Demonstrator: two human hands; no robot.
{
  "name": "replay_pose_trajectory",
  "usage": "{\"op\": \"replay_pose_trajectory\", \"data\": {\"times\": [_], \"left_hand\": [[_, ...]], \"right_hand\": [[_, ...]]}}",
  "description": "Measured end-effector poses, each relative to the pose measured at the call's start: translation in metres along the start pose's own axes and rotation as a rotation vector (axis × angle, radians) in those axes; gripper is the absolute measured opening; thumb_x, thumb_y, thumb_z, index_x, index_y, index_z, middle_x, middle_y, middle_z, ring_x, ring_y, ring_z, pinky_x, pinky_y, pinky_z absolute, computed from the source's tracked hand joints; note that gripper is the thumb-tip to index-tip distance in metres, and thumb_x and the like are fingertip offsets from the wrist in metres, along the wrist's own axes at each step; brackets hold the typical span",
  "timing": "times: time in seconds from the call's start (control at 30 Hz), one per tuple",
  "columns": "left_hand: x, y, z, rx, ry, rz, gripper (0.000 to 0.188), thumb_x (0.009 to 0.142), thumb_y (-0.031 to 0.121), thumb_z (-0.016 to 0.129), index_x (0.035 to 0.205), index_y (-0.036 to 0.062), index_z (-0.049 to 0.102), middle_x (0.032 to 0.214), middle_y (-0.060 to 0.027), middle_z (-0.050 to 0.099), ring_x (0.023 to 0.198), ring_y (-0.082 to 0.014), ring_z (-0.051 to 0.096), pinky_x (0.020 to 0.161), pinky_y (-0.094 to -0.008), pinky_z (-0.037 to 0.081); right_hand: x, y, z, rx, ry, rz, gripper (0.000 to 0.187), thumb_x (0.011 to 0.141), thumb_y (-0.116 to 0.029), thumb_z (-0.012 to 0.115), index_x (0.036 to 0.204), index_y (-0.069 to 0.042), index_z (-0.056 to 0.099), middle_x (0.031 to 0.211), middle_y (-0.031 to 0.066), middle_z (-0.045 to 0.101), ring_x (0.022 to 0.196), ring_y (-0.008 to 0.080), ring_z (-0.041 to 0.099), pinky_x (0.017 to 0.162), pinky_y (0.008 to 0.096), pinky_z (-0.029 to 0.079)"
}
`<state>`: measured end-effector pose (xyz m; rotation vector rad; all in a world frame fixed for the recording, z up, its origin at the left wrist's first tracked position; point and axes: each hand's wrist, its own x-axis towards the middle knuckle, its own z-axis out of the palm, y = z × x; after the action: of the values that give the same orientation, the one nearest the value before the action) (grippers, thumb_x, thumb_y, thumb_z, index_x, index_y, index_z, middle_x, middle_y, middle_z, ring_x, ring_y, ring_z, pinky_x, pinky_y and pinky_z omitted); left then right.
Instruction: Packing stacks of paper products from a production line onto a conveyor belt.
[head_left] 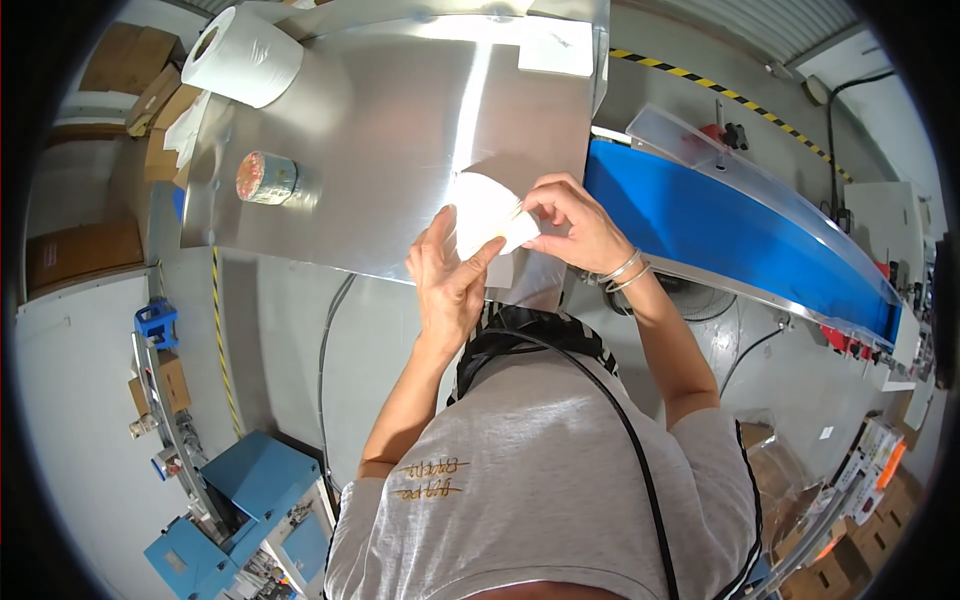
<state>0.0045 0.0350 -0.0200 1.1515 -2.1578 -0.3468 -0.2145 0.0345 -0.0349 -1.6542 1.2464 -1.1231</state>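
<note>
At the near edge of the metal table (pixel 390 150), my two hands hold a piece of white, paper-like material (pixel 484 205). It looks folded or layered, but glare hides its detail. My left hand (pixel 448 280) grips it from the left, thumb across its lower part. From the right, my right hand (pixel 580 225) pinches its right edge between thumb and fingers. Below the hands a pale block or stack (pixel 502 272) shows in part at the table edge. To the left lies a short cylinder (pixel 268 180) with a reddish, speckled end and a shiny wrapped side.
A big white roll (pixel 255 62) stands at the table's far left, and a white flat stack (pixel 555 47) at its far right. Along the right side runs a blue conveyor belt (pixel 720 230) with a clear guard. Cardboard boxes (pixel 85 245) lie on the left.
</note>
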Motion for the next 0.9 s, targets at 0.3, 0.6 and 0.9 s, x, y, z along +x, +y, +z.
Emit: {"op": "replay_pose_trajectory", "data": {"times": [0.3, 0.6, 0.9], "left_hand": [[0.005, 0.000, -0.003, -0.004, -0.016, -0.021, 0.041, 0.070, -0.002, 0.069, 0.100, 0.0248, 0.076, 0.137, -0.0151, 0.044, 0.116, -0.0307, 0.046, 0.095, -0.0393, 0.035], [0.010, -0.008, -0.009, -0.058, -0.041, -0.074, 0.035, 0.073, 0.015, 0.075, 0.107, 0.0226, 0.073, 0.138, -0.0187, 0.041, 0.115, -0.0326, 0.045, 0.097, -0.0416, 0.035], [0.018, -0.029, -0.014, -0.106, -0.093, -0.140, 0.044, 0.080, 0.002, 0.067, 0.121, 0.0180, 0.064, 0.134, -0.0179, 0.044, 0.115, -0.0336, 0.047, 0.095, -0.0405, 0.046]], "right_hand": [[0.005, -0.009, 0.001, -0.162, 0.005, -0.049, 0.038, 0.068, -0.008, 0.081, 0.102, -0.012, 0.063, 0.106, 0.0028, 0.051, 0.086, 0.0153, 0.057, 0.071, 0.0261, 0.050], [0.012, 0.016, 0.004, -0.092, -0.022, 0.003, 0.036, 0.069, -0.009, 0.080, 0.102, -0.006, 0.065, 0.103, 0.0048, 0.052, 0.091, 0.0177, 0.057, 0.076, 0.0276, 0.050], [-0.033, 0.052, -0.033, 0.420, 0.369, 0.391, 0.026, 0.092, -0.021, 0.063, 0.106, -0.002, 0.052, 0.091, 0.0067, 0.061, 0.081, 0.0117, 0.056, 0.071, 0.0286, 0.049]]}}
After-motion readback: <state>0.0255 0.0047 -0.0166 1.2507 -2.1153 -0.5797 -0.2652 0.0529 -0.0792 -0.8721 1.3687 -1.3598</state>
